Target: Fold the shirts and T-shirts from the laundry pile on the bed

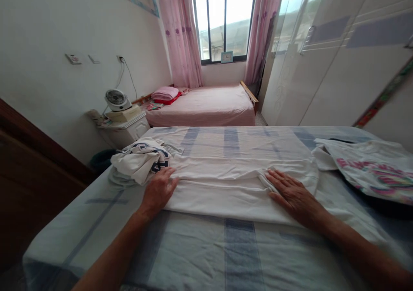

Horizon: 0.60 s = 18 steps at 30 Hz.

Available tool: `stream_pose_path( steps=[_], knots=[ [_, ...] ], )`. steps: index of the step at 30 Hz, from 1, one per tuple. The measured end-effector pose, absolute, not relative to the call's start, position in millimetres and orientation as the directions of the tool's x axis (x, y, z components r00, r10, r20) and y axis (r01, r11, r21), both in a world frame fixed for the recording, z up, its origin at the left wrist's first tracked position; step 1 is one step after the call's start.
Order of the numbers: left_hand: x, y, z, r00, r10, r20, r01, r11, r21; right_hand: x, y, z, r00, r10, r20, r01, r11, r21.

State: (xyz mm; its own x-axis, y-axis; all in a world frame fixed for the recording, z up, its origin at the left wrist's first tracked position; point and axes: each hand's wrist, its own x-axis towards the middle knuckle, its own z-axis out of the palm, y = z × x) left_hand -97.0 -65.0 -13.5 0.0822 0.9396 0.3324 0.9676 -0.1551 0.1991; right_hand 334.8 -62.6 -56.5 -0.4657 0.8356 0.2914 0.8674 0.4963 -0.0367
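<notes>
A long white garment [219,196] lies folded lengthwise across the bed, with creases along its middle; its exact kind cannot be made out. My left hand [159,190] rests on its left end, fingers bent a little and apart, beside a crumpled white shirt [138,162] with dark lettering. Toward the garment's right end, my right hand [290,196] lies flat with its fingers stretched out over a small raised fold. Neither hand grips the cloth.
The bed has a pale sheet with blue stripes [240,252]. At right lies a white shirt with a pink print [377,166], dark cloth beneath it. Beyond stand a pink-covered bed [216,106], a small fan [116,99] on a cabinet [129,127], and a white wardrobe [325,71].
</notes>
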Motion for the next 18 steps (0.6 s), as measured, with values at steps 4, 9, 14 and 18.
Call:
stream_pose_path(
  steps=[4,9,14,18],
  knots=[
    [-104,-78,-4,-0.179,0.951,0.251,0.969,0.127,0.211,336,-61,-57,-0.465,0.835,0.296,0.869,0.494,-0.028],
    [-102,-70,-1,-0.251,0.957,0.146,0.922,0.191,0.336,337,-60,-60,-0.475,0.829,0.296,0.865,0.501,-0.014],
    [-110,-57,0,-0.305,0.952,0.032,0.789,0.234,0.568,337,-60,-59,-0.476,0.821,0.316,0.861,0.508,-0.021],
    [-111,-52,-2,-0.325,0.942,-0.079,0.514,0.246,0.822,334,-61,-57,-0.473,0.822,0.317,0.860,0.509,-0.040]
  ],
)
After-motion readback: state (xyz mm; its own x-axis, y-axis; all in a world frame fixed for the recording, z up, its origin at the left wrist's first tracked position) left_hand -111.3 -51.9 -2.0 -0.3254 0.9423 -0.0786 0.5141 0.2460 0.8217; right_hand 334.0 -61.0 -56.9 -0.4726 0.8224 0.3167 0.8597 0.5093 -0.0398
